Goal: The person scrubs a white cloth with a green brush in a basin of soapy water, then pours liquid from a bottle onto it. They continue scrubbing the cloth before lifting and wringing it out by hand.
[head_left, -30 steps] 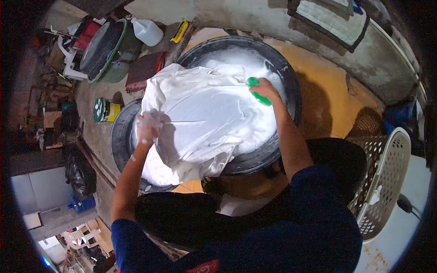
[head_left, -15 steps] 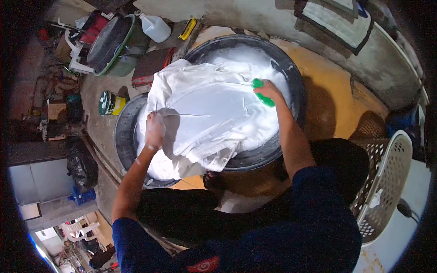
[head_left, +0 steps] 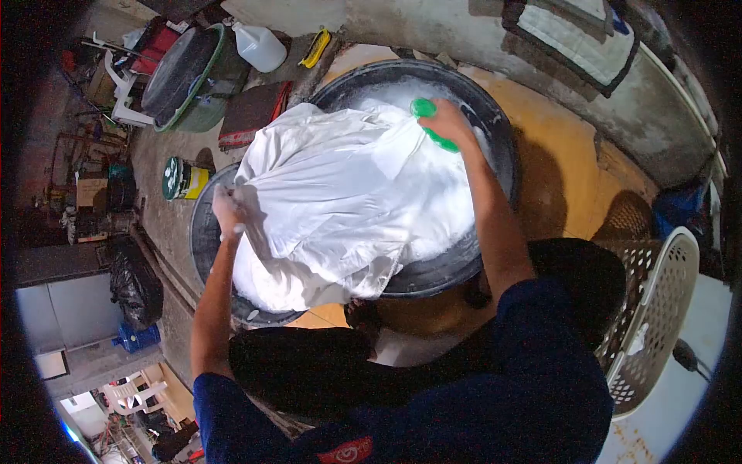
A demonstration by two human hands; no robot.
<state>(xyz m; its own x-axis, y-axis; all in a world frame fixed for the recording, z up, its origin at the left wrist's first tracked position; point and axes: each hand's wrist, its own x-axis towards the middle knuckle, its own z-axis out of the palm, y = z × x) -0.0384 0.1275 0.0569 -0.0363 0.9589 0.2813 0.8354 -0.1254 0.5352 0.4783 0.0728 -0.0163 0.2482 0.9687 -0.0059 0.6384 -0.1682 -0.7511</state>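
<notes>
A wet white cloth (head_left: 325,185) spreads across two dark basins, hanging over their adjoining rims. At its left edge my left hand (head_left: 229,210) is closed on the fabric, with folds running out from the grip. My right hand (head_left: 447,124) is wrapped round a green scrub brush (head_left: 423,108) at the upper right. A fold of the cloth is drawn up to a point right at that hand. Suds (head_left: 440,201) fill the large basin (head_left: 498,131) under and beside the cloth. More foam shows in the smaller basin (head_left: 202,232) at the left.
A paint-type bucket (head_left: 185,179) stands left of the basins. Behind are a green tub (head_left: 202,108), a white jug (head_left: 259,48) and a yellow brush (head_left: 315,49). To my right leans a perforated laundry basket (head_left: 657,325). A concrete wall (head_left: 433,35) bounds the back.
My left hand has moved left and slightly up with the cloth edge. My right hand and the green brush have shifted up and left, lifting a fold; the flat stretch is now creased.
</notes>
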